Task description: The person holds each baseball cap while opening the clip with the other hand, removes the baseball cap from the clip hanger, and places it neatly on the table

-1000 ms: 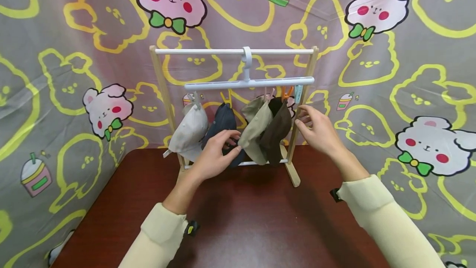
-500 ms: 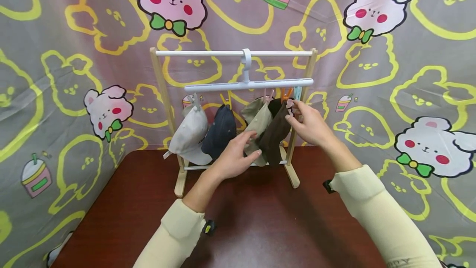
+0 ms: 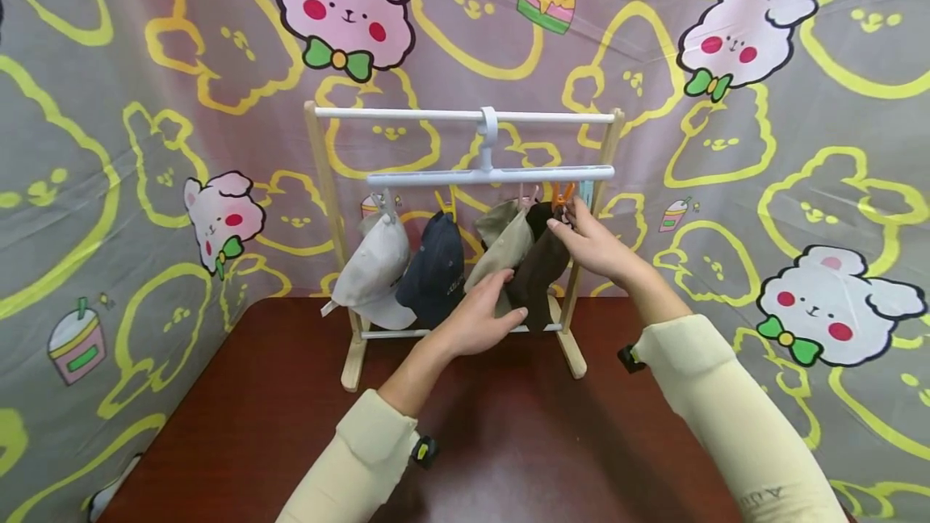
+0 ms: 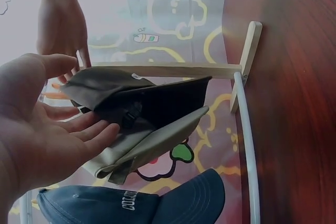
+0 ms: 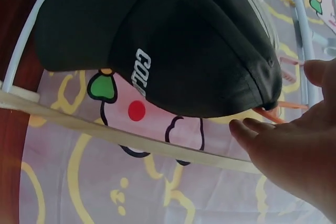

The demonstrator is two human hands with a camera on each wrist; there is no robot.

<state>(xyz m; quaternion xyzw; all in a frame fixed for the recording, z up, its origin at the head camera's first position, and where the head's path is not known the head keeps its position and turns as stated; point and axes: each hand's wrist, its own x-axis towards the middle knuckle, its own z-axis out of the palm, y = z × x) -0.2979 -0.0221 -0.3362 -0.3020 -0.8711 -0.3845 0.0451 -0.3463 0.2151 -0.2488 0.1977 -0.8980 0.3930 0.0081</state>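
A dark brown cap [image 3: 543,269] hangs by an orange clip [image 3: 563,195] at the right end of a white hanger [image 3: 436,177]. My right hand [image 3: 599,247] is at the cap's top; in the right wrist view its thumb and fingers stand apart on either side of the orange clip. Beside the brown cap hangs a khaki cap [image 3: 507,247]. My left hand [image 3: 481,320] is in front of these two caps, its fingers extended toward them. In the left wrist view the fingertips [image 4: 107,132] overlap the khaki cap, palm turned up.
A navy cap [image 3: 436,265] and a light grey cap [image 3: 376,265] hang farther left on clips. The hanger hooks over the top rod of a wooden rack [image 3: 323,176] on a dark red table [image 3: 240,394]. A light blue clip [image 3: 585,189] hangs at the hanger's right end.
My left hand has moved right from the navy cap to the khaki and brown caps. My right hand has moved left from the rack's post to the orange clip.
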